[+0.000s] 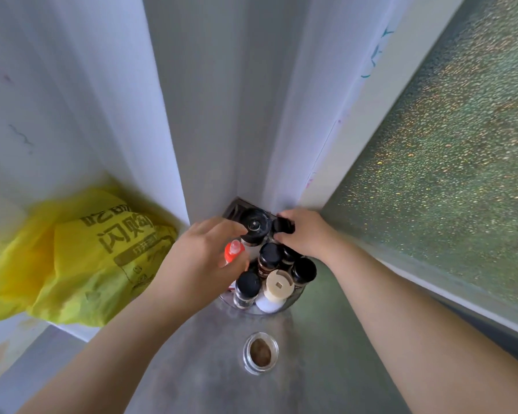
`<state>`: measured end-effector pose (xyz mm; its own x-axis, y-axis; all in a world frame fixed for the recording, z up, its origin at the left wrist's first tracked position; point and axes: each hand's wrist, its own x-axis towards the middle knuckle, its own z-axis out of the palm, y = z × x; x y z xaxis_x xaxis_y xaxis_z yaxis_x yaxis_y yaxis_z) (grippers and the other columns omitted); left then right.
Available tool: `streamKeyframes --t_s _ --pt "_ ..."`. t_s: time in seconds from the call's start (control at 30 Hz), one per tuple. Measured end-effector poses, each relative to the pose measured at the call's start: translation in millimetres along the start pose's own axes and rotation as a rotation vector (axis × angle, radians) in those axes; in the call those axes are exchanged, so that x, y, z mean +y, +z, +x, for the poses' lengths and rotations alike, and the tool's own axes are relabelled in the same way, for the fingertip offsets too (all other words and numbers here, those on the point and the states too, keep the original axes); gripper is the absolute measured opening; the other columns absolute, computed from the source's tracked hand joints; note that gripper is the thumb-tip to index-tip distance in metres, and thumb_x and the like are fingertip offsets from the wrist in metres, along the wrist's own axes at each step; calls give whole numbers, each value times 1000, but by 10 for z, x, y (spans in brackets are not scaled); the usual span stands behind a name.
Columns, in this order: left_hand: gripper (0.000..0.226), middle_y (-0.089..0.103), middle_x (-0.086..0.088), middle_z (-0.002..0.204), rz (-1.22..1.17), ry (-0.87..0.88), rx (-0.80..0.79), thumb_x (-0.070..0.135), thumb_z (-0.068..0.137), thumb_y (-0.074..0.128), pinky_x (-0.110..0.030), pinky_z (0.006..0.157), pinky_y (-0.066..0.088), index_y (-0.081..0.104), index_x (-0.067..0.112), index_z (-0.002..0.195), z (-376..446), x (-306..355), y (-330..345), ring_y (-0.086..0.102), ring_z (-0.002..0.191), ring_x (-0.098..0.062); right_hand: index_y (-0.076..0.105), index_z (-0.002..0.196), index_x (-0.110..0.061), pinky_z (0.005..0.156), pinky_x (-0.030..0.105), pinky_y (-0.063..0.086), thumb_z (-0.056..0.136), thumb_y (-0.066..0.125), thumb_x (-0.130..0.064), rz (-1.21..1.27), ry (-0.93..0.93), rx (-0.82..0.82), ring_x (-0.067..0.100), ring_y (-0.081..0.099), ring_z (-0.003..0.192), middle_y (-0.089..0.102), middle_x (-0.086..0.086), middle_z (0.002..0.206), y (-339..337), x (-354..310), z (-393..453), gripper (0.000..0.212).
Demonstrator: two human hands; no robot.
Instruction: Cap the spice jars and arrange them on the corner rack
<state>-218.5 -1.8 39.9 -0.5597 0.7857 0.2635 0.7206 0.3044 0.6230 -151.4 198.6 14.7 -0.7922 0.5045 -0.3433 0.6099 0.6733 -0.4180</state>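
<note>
Both forearms come in from the bottom corners, nearest the lens, and meet at the corner rack (237, 209). Uncapped glass jar (260, 352) with brown powder stands alone on the steel counter (192, 369), just in front of the rack and apart from it. Left hand (201, 255) is at the left side of the rack, fingers stretched toward the big black grinder-type lid (255, 226) at the back; fingertips are at its edge, nothing visibly curled round it, so I read the hand as loose/open. A red-orange capped bottle (233, 251) shows just beside that palm; cannot tell if they touch. Right hand (304, 234) is at the back right, fingers and thumb pinching a small black cap (282, 226); whether that cap sits on a jar or is loose is hidden by the fingers. Rack is crowded: black-capped jar (270, 255) in the middle, another (303, 271) at right, one (247, 286) at front left, and a jar with a cream lid (278, 286) at front, all upright and packed against each other. Yellow plastic bag (72, 258) with printed text hangs on the wall at left. Frosted glass pane (446, 174) runs along the right.
</note>
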Motion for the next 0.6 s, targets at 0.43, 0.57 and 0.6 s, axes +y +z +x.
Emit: streamKeyframes --t_s 0.43,0.57,0.6 --pt "38 56 12 97 -63 -132 -261 38 66 51 -30 74 52 47 38 105 -883 -122 462 53 82 -4 55 127 -18 94 9 28 86 62 -21 86 -182 245 13 52 119 56 -2 128 -25 232 -1125 42" --pt "71 42 16 116 -151 -222 -451 51 57 65 -25 92 41 37 35 119 -1099 -104 827 47 106 -6 58 124 -19 90 9 32 85 63 -23 114 -146 248 11 56 113 62 -2 120 212 513 -1445 39" --pt "73 41 15 115 -170 -247 -448 45 58 73 -21 90 36 38 30 121 -1111 -82 885 45 106 -7 58 124 -20 90 10 33 85 63 -24 123 -130 244 11 57 112 63 -2 120 270 577 -1514 39"
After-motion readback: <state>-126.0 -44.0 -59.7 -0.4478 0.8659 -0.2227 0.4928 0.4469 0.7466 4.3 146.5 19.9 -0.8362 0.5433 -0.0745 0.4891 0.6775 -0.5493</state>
